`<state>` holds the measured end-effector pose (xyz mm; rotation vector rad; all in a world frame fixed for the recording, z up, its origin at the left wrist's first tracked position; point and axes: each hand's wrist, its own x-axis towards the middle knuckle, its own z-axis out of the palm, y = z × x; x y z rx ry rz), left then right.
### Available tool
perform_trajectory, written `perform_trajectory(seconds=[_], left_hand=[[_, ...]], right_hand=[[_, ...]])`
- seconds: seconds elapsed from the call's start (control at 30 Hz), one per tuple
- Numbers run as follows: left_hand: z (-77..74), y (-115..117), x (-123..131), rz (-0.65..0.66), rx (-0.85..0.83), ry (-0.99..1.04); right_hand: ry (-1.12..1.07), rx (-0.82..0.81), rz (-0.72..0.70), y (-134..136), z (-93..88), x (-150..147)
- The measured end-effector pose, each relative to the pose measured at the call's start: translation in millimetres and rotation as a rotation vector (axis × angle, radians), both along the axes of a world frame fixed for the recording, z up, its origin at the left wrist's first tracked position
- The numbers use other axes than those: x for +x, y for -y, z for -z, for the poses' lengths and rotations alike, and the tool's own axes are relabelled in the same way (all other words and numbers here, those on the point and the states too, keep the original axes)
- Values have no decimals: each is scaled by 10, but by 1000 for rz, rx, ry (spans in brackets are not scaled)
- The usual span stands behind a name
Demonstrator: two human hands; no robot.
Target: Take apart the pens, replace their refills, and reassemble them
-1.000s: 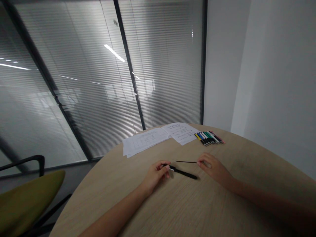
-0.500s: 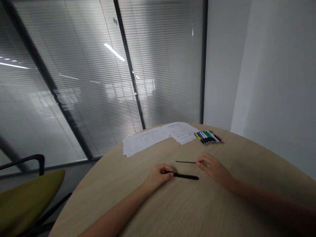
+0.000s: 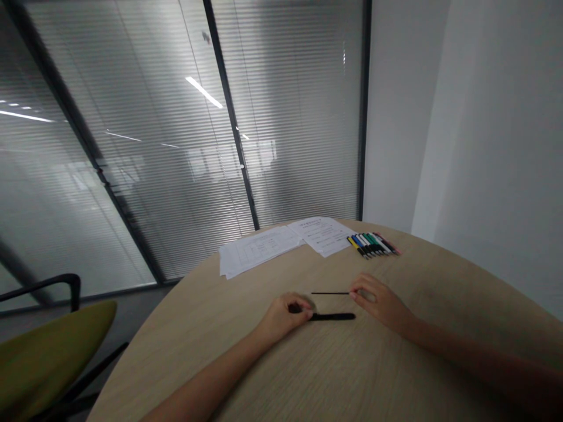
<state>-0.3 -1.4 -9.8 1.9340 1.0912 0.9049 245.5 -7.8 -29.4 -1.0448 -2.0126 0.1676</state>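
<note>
My left hand (image 3: 288,312) pinches one end of a long, flat-looking black strip (image 3: 334,317) with a rounded far end, which points right just over or on the table. Part of it is hidden behind the thumb and fingers. Thumb and forefinger of my right hand (image 3: 380,300) grip the end of a very thin black stick-like piece (image 3: 329,293). This piece points left, roughly parallel to the strip and a little beyond it. The two black pieces are apart. What exactly they are I cannot make out.
Paper sheets (image 3: 259,251) with print lie at the far side of the round wooden table (image 3: 272,387). A row of pens (image 3: 372,245) in several colours lies beside them. Left of the table stands a green chair (image 3: 57,346). Glass panels with blinds and a white wall border the table.
The black strip in my left hand has turned from a slight slope to nearly level. In my right hand the thin piece has tipped level, its left end a little lower.
</note>
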Motion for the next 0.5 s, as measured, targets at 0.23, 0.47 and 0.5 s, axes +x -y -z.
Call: perform_trajectory(seconds=[0.23, 0.47, 0.5], left_hand=[[-11, -9, -3, -108, -27, 132], [-49, 10, 10, -107, -59, 145], [-55, 14, 9, -112, -63, 147]], right_hand=[[28, 1, -31, 23, 5, -11], [27, 5, -39, 10, 2, -10], [26, 7, -41, 9, 0, -9]])
